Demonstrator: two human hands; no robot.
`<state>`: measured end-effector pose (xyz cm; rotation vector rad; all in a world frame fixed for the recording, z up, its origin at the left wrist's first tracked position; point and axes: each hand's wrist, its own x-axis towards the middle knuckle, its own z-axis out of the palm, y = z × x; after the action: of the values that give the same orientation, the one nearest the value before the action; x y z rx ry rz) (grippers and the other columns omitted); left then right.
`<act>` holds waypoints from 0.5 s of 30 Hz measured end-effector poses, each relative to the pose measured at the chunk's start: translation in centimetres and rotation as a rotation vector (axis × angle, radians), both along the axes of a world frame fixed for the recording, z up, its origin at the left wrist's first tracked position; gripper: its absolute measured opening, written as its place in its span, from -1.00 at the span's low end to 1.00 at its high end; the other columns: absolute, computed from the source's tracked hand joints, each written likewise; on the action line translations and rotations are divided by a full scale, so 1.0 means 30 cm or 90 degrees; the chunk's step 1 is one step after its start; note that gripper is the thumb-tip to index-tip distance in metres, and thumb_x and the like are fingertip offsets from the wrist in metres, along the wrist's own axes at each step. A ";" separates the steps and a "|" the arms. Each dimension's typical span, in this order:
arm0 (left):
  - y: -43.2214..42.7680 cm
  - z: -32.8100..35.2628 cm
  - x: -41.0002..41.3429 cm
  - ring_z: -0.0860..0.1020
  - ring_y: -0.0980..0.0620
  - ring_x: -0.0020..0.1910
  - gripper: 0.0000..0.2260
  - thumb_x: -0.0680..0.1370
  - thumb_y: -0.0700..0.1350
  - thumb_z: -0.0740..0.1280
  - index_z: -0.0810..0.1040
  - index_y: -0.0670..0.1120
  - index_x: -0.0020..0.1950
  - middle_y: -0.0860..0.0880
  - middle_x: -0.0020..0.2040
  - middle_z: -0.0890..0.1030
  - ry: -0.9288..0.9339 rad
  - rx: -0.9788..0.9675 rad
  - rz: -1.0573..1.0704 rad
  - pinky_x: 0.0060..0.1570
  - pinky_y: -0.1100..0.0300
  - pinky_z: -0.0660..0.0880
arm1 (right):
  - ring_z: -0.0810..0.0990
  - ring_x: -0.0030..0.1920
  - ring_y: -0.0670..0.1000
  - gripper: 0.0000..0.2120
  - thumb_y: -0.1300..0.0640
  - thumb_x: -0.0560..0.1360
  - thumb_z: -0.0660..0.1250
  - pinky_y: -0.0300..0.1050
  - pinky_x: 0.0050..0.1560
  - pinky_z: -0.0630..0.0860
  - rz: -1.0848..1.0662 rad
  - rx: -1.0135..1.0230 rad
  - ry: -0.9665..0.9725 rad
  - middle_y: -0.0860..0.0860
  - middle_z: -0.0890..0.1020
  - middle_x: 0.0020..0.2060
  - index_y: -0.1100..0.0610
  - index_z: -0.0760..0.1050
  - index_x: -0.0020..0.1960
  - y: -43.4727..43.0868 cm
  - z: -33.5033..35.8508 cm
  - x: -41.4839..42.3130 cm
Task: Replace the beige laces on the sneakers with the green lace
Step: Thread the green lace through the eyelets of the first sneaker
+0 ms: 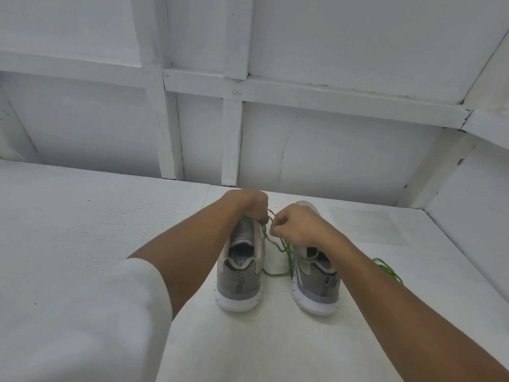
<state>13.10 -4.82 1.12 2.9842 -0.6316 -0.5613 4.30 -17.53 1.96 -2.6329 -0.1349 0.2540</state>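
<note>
At frame center, 2 grey sneakers stand with heels toward the camera. The left hand [249, 204] curls around the green lace [290, 260] atop the left sneaker [239, 274]. The right hand [296, 224] pinches the lace between fingertips above the right sneaker [316, 285].

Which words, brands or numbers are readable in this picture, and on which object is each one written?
"RY FO": printed on the insole of the left sneaker; the rest of this print is hidden by the shoe's collar.
Right sneaker: no text shows.
Nothing else in the picture carries readable text.
</note>
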 end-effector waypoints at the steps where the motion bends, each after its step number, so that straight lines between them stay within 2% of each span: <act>1: 0.005 0.003 0.001 0.57 -0.09 -0.03 -0.75 0.52 -0.05 0.32 0.61 -0.15 0.11 -0.07 0.04 0.63 0.000 -0.028 0.006 -0.01 0.07 0.51 | 0.61 -0.07 -0.04 -0.86 0.10 0.49 0.36 -0.19 -0.09 0.52 0.006 -0.007 0.005 -0.06 0.67 -0.09 0.03 0.68 -0.03 0.000 0.011 -0.002; 3: 0.021 0.016 0.004 0.56 -0.09 0.10 -0.73 0.55 -0.05 0.30 0.62 -0.17 0.15 -0.08 0.13 0.62 0.015 -0.123 0.024 0.14 0.04 0.51 | 0.59 -0.04 -0.05 -0.84 0.10 0.50 0.35 -0.21 -0.09 0.48 0.005 -0.009 -0.004 -0.07 0.64 -0.08 0.02 0.67 0.03 -0.005 0.030 0.002; 5: 0.041 0.039 0.008 0.52 -0.08 0.18 -0.79 0.56 -0.07 0.31 0.64 -0.15 0.09 -0.07 0.15 0.60 0.068 -0.276 0.055 0.24 0.04 0.44 | 0.59 0.00 -0.05 -0.80 0.13 0.52 0.33 -0.22 -0.05 0.45 -0.015 -0.004 -0.028 -0.05 0.65 0.01 0.03 0.65 0.10 -0.018 0.049 0.017; 7: 0.064 0.068 0.002 0.48 -0.06 0.23 -0.88 0.56 -0.10 0.31 0.63 -0.08 -0.04 -0.04 0.11 0.58 0.121 -0.424 0.083 0.23 0.11 0.38 | 0.64 0.01 0.00 -0.78 0.18 0.51 0.31 -0.18 0.01 0.52 -0.052 0.010 -0.055 0.00 0.66 0.06 0.07 0.62 0.13 -0.037 0.063 0.046; 8: 0.073 0.082 0.000 0.47 -0.06 0.25 -0.89 0.56 -0.10 0.30 0.61 -0.05 -0.09 -0.03 0.13 0.57 0.134 -0.474 0.089 0.22 0.11 0.37 | 0.67 -0.07 0.02 -0.78 0.21 0.49 0.32 -0.12 0.00 0.58 -0.082 0.029 -0.066 0.04 0.67 0.01 0.09 0.59 0.12 -0.048 0.068 0.060; 10: 0.087 0.113 -0.003 0.44 -0.05 0.28 -0.89 0.56 -0.07 0.30 0.61 0.00 -0.10 -0.03 0.20 0.56 0.139 -0.531 0.085 0.28 0.05 0.37 | 0.69 -0.29 0.03 -0.77 0.21 0.47 0.34 -0.06 -0.13 0.64 -0.140 0.089 -0.076 0.12 0.66 -0.10 0.12 0.47 0.12 -0.061 0.083 0.077; 11: 0.091 0.130 -0.008 0.43 -0.05 0.30 -0.88 0.56 -0.06 0.29 0.62 0.01 -0.09 -0.02 0.23 0.55 0.140 -0.549 0.075 0.32 0.02 0.35 | 0.67 -0.37 0.01 -0.74 0.18 0.47 0.37 -0.10 -0.24 0.63 -0.154 0.120 -0.073 0.13 0.64 -0.11 0.11 0.40 0.13 -0.064 0.092 0.081; 13: 0.094 0.171 -0.025 0.43 -0.01 0.32 -0.86 0.59 -0.07 0.28 0.62 0.00 -0.09 0.01 0.26 0.55 0.140 -0.585 0.043 0.33 0.03 0.33 | 0.64 -0.43 -0.02 -0.66 0.08 0.49 0.40 -0.19 -0.39 0.56 -0.156 0.147 -0.059 0.11 0.60 -0.10 0.00 0.31 0.16 -0.060 0.109 0.086; 15: 0.095 0.214 -0.047 0.44 0.07 0.32 -0.83 0.60 -0.11 0.28 0.60 0.00 -0.15 0.03 0.30 0.55 0.141 -0.626 0.017 0.28 0.09 0.33 | 0.61 -0.43 -0.02 -0.74 0.00 0.53 0.36 -0.20 -0.41 0.54 -0.145 0.133 -0.056 0.08 0.60 -0.12 0.00 0.38 0.15 -0.052 0.110 0.102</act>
<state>11.68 -1.98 7.54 1.9785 -0.6032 -0.3975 7.35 -19.09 5.25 -2.4242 0.1033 0.0435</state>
